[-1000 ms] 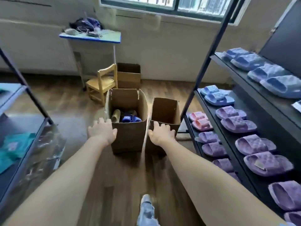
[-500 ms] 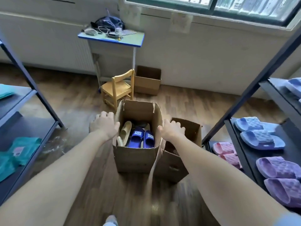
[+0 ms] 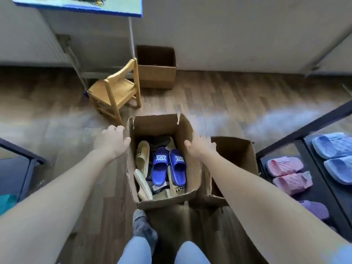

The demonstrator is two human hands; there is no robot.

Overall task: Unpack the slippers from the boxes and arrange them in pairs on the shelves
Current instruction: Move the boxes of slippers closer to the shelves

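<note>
An open cardboard box [image 3: 162, 124] stands on the floor in front of me. Inside lie a pair of blue slippers [image 3: 168, 166] side by side and several beige slippers [image 3: 142, 157], with dark ones underneath. My left hand [image 3: 112, 141] is against the outside of the box's left wall, fingers loosely curled and thumb at the rim. My right hand [image 3: 200, 147] is against the right wall, thumb at its top edge. Neither hand holds a slipper.
A second open box [image 3: 238, 149] touches the first on its right. A third box [image 3: 156, 75] and a small wooden chair [image 3: 116, 90] stand by the wall. The right shelf [image 3: 312, 180] carries pink [image 3: 285, 165], blue [image 3: 331, 145] and purple slippers [image 3: 314, 208]. Another rack [image 3: 24, 159] is at left.
I have stepped closer and tilted my view down over the box. Both hands moved forward from the box's near end to flank its two side walls.
</note>
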